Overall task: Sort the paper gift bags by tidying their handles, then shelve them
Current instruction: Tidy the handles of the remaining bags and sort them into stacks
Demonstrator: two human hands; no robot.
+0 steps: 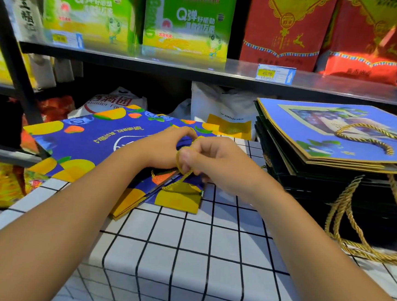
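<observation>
A flat blue gift bag with orange and yellow fruit print lies on the checked tablecloth, on top of similar bags. Its thin gold cord handle loops up between my hands. My left hand rests on the bag with its fingers curled around the cord. My right hand pinches the cord loop between thumb and fingers. To the right stands a stack of flat light-blue gift bags with thick gold rope handles, some hanging down the front.
A dark metal shelf runs above, carrying green boxes and red boxes, with a price tag on its edge. White plastic bags sit behind the gift bags. A shelf post stands at left.
</observation>
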